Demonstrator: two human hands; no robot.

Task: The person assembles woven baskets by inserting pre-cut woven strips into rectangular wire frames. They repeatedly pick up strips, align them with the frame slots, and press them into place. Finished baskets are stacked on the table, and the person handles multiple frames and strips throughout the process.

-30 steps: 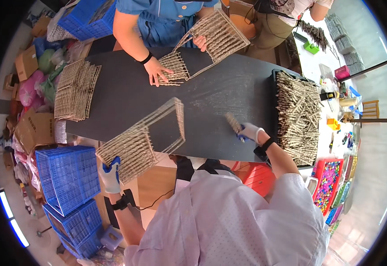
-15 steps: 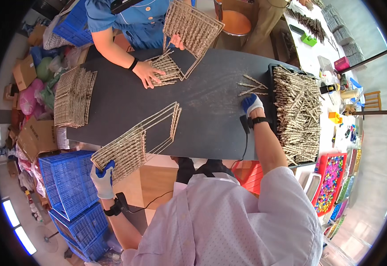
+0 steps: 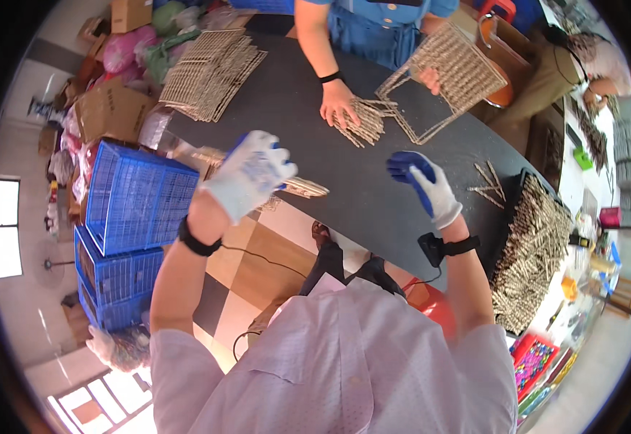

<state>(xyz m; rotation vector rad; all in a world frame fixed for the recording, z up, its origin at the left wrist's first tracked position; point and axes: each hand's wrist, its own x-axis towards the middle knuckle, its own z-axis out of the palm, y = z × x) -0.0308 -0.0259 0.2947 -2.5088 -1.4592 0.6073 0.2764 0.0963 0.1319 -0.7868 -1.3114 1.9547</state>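
My left hand (image 3: 254, 172), in a white glove with blue, curls its fingers over a brown-and-cream woven stick panel (image 3: 307, 188) at the table's near edge. The panel stands almost edge-on, and the glove hides its middle and my fingertips. My right hand (image 3: 430, 189), gloved alike, hovers empty above the table, its blue fingers stretched leftward and the thumb apart. To its right, a few loose speckled sticks (image 3: 489, 186) lie beside a black tray (image 3: 522, 181) heaped with similar sticks (image 3: 536, 246).
Across the dark table (image 3: 286, 94), a co-worker's hand (image 3: 341, 105) rests on a small stick bundle; the other holds a woven panel (image 3: 453, 72). Stacked panels (image 3: 210, 72) lie at the far left. Blue crates (image 3: 138, 195) stand left of the table, near a cardboard box (image 3: 113, 108).
My right hand has left the loose sticks and moved leftward, opening out. My left hand has risen and turned with the panel, which now shows edge-on. The whole view has shifted.
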